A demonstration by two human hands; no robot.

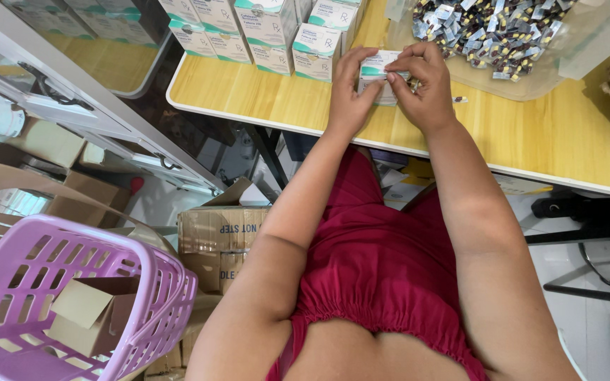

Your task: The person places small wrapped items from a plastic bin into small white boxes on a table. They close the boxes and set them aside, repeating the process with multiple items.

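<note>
Both hands, the left hand (347, 88) and the right hand (425, 85), grip a small white and green box (375, 70) (held just above the wooden table (262, 99)), with more boxes (270, 28) at ten o'clock and a heap of pill strips (495, 32) at two o'clock.

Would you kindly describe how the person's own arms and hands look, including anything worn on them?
Both arms are bare from shoulder to wrist, with no sleeves. The left hand and right hand wear no gloves; I see no watch, bracelet or rings. The nails look short and unpainted. The only clothing in view is a sleeveless red top, gathered at the hem.
</note>
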